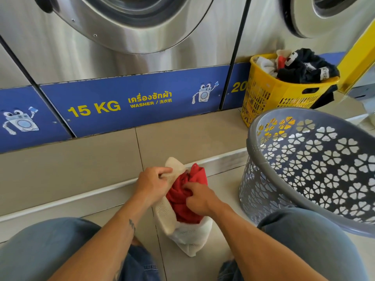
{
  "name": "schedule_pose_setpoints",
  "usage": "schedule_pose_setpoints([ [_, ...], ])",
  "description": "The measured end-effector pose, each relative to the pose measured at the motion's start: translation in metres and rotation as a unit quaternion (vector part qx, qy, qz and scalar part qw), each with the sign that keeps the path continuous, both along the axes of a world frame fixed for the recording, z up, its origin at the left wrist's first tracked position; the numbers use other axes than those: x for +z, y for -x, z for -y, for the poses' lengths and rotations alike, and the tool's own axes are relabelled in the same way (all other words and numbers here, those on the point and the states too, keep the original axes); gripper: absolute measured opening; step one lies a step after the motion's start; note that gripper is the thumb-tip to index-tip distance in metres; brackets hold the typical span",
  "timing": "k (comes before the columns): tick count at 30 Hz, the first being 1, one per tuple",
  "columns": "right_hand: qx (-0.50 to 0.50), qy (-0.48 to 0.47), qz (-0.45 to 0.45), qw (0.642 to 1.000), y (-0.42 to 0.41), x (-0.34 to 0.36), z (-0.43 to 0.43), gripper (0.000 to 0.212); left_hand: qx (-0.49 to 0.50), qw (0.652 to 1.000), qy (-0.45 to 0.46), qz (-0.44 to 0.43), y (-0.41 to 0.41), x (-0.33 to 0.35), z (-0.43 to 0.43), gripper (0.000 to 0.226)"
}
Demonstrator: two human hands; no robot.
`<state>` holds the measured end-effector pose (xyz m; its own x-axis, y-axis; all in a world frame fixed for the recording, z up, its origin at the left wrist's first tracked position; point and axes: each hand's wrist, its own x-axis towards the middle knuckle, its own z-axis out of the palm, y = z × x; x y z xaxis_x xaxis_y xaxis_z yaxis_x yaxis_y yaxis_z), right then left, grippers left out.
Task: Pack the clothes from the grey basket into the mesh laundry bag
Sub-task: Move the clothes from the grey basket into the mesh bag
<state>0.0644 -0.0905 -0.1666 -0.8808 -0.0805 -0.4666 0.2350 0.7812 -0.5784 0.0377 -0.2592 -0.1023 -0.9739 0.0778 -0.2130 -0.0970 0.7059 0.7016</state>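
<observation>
A white mesh laundry bag (188, 236) stands on the tiled floor between my knees. A red garment (182, 199) is partly inside it and bulges out of its mouth. My left hand (152, 183) pinches the bag's cream-coloured upper edge and holds the mouth apart. My right hand (199, 197) grips the red garment at the bag's opening. The grey basket (304, 169), with heart-shaped cut-outs, leans tilted on the right next to my right knee; the part of its inside that I see holds no clothes.
A yellow basket (284, 92) piled with dark and white clothes sits on the raised ledge at the back right. Steel washers with a blue "15 KG" panel (121, 102) fill the wall ahead. A tiled step (81, 175) runs in front of them.
</observation>
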Motion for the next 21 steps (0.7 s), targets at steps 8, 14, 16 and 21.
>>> schedule_pose_setpoints([
  [8,-0.269,0.108,-0.031,0.956,0.015,0.015,-0.027,0.075,0.003,1.000,0.026,0.008,0.005,-0.007,-0.002,0.046],
  [14,-0.072,0.014,-0.044,0.996,0.006,0.004,0.007,0.047,0.029,0.999,0.036,-0.007,0.009,-0.013,0.000,0.045],
  [16,-0.021,0.025,-0.091,0.995,0.006,0.006,0.021,0.043,0.054,0.998,0.029,-0.014,0.010,-0.013,0.001,0.045],
  [21,0.101,0.005,-0.070,0.992,-0.009,-0.018,0.040,0.063,0.078,0.997,0.004,-0.014,0.011,-0.013,0.002,0.044],
])
